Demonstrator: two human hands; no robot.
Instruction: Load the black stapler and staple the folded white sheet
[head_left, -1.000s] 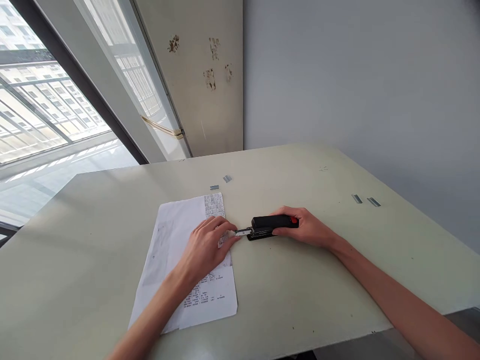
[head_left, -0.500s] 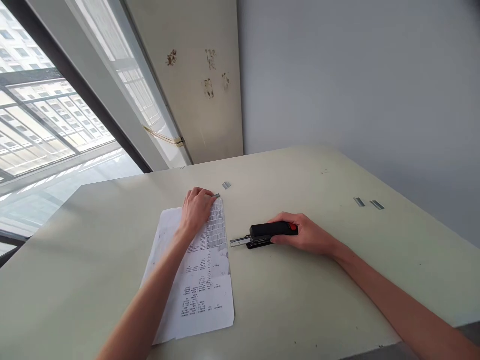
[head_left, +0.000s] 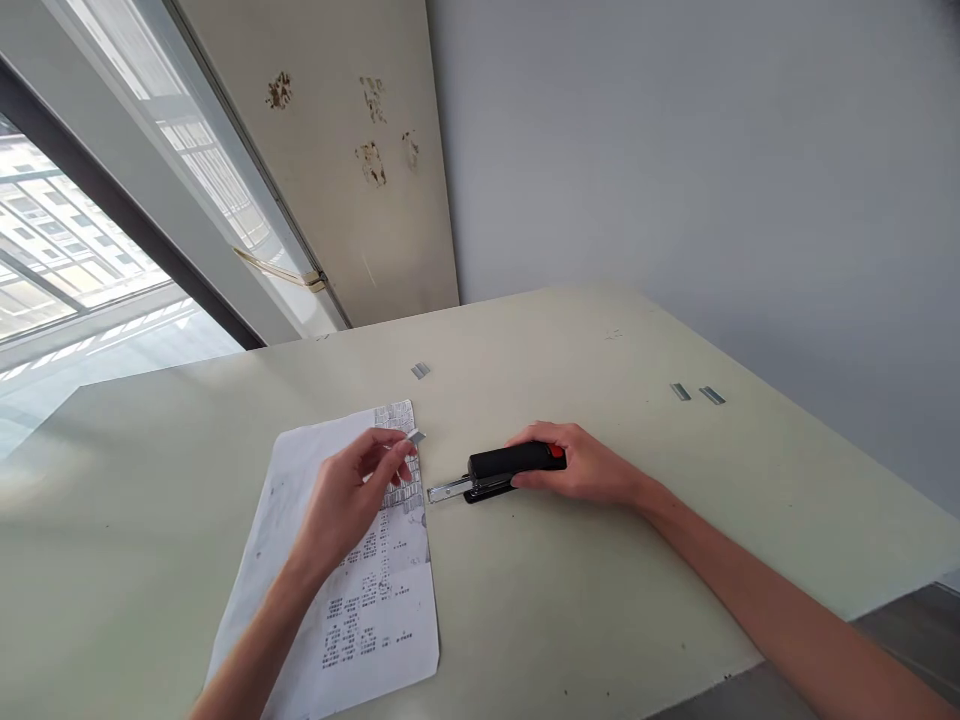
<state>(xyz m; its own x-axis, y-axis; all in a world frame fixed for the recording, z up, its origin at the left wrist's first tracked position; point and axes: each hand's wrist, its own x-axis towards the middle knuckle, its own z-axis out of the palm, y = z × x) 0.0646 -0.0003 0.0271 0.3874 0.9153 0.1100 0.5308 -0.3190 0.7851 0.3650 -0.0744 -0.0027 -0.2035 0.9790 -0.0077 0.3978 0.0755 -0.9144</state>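
The left hand (head_left: 343, 505), fingers loosely curled, pinches a staple strip (head_left: 417, 437) above the right edge of the paper (head_left: 394, 600). The right hand (head_left: 581, 462) is closed around the rear of the stapler (head_left: 510, 461), its metal tray (head_left: 448, 490) jutting toward that edge; another strip (head_left: 421, 370) lies toward the table's (head_left: 600, 570) far edge, two more strips (head_left: 680, 392) near its right edge.

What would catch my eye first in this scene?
Probably the black stapler held in the right hand on the pale table, its metal rail sticking out toward the printed paper. Over that paper, the left hand pinches a small staple strip. Behind the table, brown patches mark a beige panel.
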